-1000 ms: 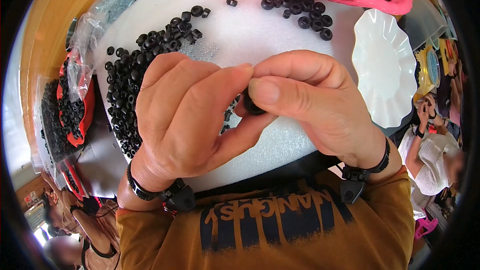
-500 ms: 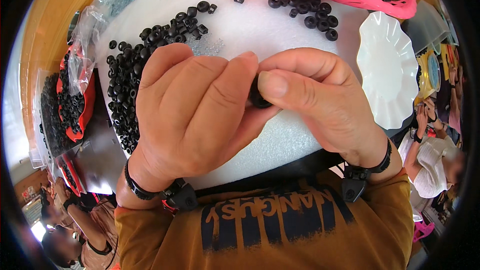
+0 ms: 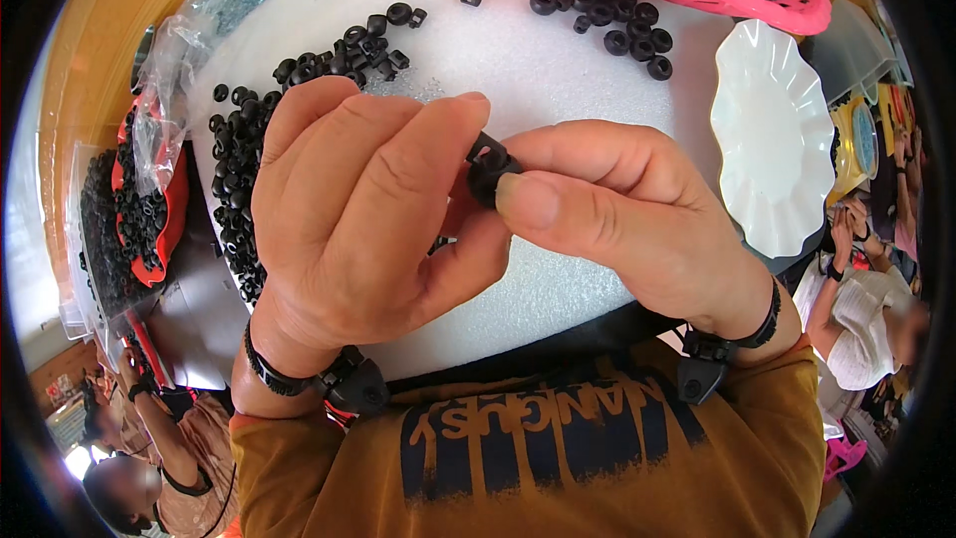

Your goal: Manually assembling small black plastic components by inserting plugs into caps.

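Between the thumb and index finger of my right hand (image 3: 617, 209) is a small black plastic cord lock (image 3: 488, 179), its round body low and a narrow piece with an opening standing up from it. My left hand (image 3: 368, 199) is curled right beside it, the index fingertip by the narrow piece. Another bit of black plastic (image 3: 443, 242) shows between the left thumb and the curled fingers; most of it is hidden. Left of that hand lies a large heap of loose black parts (image 3: 234, 179) on a white foam sheet (image 3: 558, 294).
Tiny shiny pieces (image 3: 413, 88) lie behind my hands. Round black parts (image 3: 637, 40) sit by a pink basket (image 3: 807, 15) at the far right. A white scalloped dish (image 3: 772, 139) stands right, a red tray (image 3: 174, 204) of black parts left. Other people (image 3: 861, 324) sit at both sides.
Both hands have shifted slightly left and the left fingers have drawn away from the cord lock, opening a gap. More of the cord lock now shows, including its upright narrow piece.
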Available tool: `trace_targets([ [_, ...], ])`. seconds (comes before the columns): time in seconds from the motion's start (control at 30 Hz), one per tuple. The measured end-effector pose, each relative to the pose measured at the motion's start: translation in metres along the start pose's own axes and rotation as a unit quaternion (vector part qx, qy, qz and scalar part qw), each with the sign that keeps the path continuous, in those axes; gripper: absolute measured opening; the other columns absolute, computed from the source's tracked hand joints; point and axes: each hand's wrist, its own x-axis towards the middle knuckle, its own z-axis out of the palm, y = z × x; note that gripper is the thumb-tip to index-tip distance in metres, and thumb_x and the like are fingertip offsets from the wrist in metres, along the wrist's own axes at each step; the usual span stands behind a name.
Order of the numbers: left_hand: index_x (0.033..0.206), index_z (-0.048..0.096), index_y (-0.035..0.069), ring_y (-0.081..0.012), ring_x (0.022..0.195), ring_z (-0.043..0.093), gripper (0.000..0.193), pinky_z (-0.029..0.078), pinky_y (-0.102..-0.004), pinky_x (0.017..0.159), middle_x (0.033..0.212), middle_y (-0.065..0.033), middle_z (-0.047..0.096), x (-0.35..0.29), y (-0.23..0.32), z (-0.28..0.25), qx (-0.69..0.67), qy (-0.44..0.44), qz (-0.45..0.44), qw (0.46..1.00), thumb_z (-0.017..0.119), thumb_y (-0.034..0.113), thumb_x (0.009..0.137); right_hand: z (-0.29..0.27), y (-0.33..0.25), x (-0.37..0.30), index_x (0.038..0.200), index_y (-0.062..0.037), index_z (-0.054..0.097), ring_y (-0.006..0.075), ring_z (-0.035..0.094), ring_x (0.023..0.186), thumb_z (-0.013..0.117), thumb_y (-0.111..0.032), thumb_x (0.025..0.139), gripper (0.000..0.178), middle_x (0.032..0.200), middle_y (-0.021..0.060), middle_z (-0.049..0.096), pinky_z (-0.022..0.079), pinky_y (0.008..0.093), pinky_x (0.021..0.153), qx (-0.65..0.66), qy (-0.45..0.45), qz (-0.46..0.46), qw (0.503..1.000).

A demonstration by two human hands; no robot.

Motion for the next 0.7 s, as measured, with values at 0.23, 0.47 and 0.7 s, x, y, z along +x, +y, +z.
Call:
trace_targets([
  [0.23,0.093,0.06,-0.004,-0.0193,0.058,0.049,0.034,0.041,-0.0339,0.069,0.07,-0.0093,0.054,0.006,-0.005,-0.007,-0.095,-0.034,-0.022,0.995,0.057,0.009,0.063,0.001,0.003,-0.001,0.106,0.0035,0.056,0.0088,0.054,0.088,0.052,-0.012,0.089,0.023,0.096,0.0062,0.061,0.043,0.0225,0.074,-0.07,-0.003,-0.043,0.997],
  [0.47,0.091,0.061,-0.005,-0.022,0.063,0.051,0.026,0.041,-0.0375,0.073,0.068,-0.0102,0.055,0.007,-0.004,-0.017,-0.199,-0.074,-0.114,0.971,0.053,0.011,0.072,-0.007,-0.002,0.004,0.097,0.0027,0.056,0.0183,0.056,0.077,0.054,-0.015,0.087,0.021,0.083,0.009,0.059,0.043,0.0274,0.069,-0.426,-0.016,-0.202,0.882],
  [0.7,0.089,0.062,-0.006,-0.0215,0.059,0.048,0.025,0.041,-0.0355,0.065,0.067,-0.0103,0.054,0.009,0.001,-0.028,-0.173,-0.09,-0.103,0.975,0.055,0.003,0.066,-0.006,-0.001,0.008,0.089,0.0017,0.055,0.0283,0.053,0.066,0.06,-0.011,0.078,0.017,0.076,0.0114,0.056,0.04,0.0332,0.061,-0.54,-0.013,-0.299,0.787],
])
